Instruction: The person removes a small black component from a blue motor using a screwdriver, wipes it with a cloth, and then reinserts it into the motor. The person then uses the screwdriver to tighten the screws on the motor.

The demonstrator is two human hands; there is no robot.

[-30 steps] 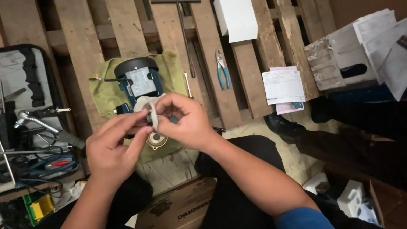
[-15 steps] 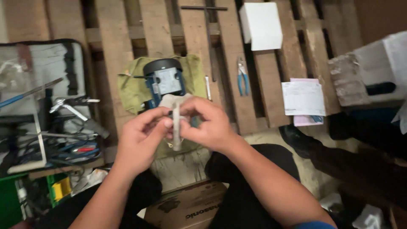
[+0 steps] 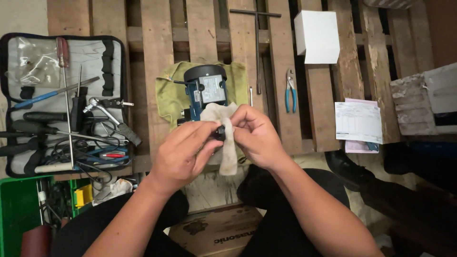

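head view: white box (image 3: pixel 316 35) on pallet (image 3: pixel 157 71)

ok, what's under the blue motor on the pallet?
A green cloth lies under the blue motor, on the wooden pallet. The motor's near end is hidden behind both hands and a pale rag.

A dirty cream rag (image 3: pixel 227 143) drapes around a small black part (image 3: pixel 220 132).

Both hands, left hand (image 3: pixel 178 154) and right hand (image 3: pixel 257 135), pinch a small dark part (image 3: pixel 220 133) wrapped in a pale cloth (image 3: pixel 227 152), above the blue motor (image 3: pixel 205 93) on the wooden pallet (image 3: pixel 157 62).
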